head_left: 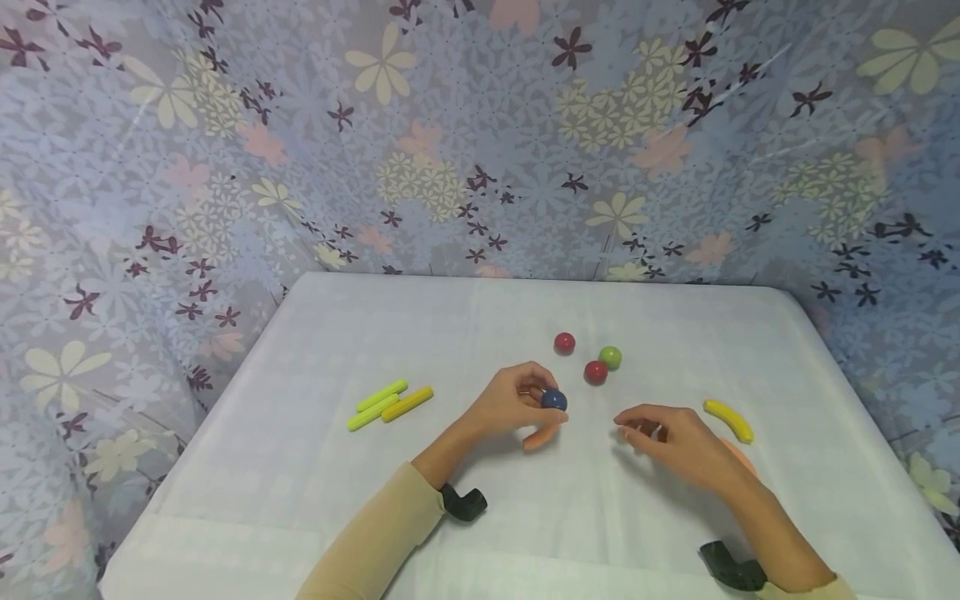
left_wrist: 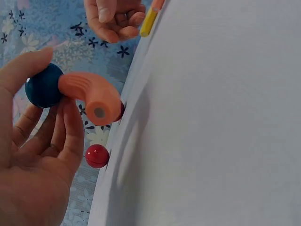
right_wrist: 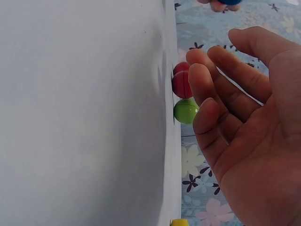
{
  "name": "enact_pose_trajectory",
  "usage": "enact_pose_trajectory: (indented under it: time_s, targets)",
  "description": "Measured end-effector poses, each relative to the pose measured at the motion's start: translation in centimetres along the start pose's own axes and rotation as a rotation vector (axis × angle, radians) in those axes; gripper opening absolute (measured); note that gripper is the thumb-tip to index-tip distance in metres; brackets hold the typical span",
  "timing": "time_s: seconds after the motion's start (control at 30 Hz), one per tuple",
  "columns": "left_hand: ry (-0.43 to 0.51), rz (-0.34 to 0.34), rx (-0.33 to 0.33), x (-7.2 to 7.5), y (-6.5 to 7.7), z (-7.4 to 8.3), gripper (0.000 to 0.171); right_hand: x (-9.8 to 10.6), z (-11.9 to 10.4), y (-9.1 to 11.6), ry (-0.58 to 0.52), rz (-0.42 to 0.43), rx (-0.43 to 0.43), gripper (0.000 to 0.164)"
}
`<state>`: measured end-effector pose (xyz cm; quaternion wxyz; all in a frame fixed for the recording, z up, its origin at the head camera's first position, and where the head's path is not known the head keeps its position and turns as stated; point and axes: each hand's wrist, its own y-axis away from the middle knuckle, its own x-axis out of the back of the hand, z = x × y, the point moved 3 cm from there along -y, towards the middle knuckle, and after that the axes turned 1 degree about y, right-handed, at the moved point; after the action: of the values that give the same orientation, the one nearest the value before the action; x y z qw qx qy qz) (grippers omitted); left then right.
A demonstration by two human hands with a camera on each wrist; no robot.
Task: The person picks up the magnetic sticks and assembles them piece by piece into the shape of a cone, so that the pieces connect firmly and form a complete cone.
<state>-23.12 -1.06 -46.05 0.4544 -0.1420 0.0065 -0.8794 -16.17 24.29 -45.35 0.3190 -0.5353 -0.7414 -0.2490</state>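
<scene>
My left hand [head_left: 510, 406] pinches a shiny blue ball [head_left: 554, 400] between thumb and fingers, over the middle of the table. A curved orange piece [left_wrist: 89, 89] with a grey dot on its end face sticks out from the ball, meeting it end-on in the left wrist view. To the right, my right hand [head_left: 675, 437] hovers over the white cloth, fingers loosely bent and holding nothing. Beyond the hands lie two red balls [head_left: 565, 342] and a green ball [head_left: 611, 357]; one of the reds sits right beside the green.
On the left lie two lime rods [head_left: 373, 412] and a yellow rod [head_left: 407, 404], side by side. A curved yellow piece [head_left: 729, 421] lies right of my right hand, with another orange piece [head_left: 740, 456] partly hidden by the wrist. A floral curtain [head_left: 480, 150] hangs behind the table.
</scene>
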Motion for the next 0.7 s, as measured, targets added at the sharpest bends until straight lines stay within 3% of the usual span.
enact_pose_trajectory:
  time_s: [0.13,0.33,0.7]
  targets:
    - [-0.083,0.003,0.03,-0.2,0.1,-0.1,0.037,0.2,0.1,0.1,-0.004,-0.004,-0.01,0.028]
    - [-0.016,-0.005,0.066,-0.1,0.3,-0.8,0.04,0.4,0.5,0.2,0.018,0.009,-0.016,0.027]
    - [-0.059,0.038,0.053,0.4,-0.1,-2.2,0.039,1.7,2.2,0.7,0.07,0.092,0.002,0.021]
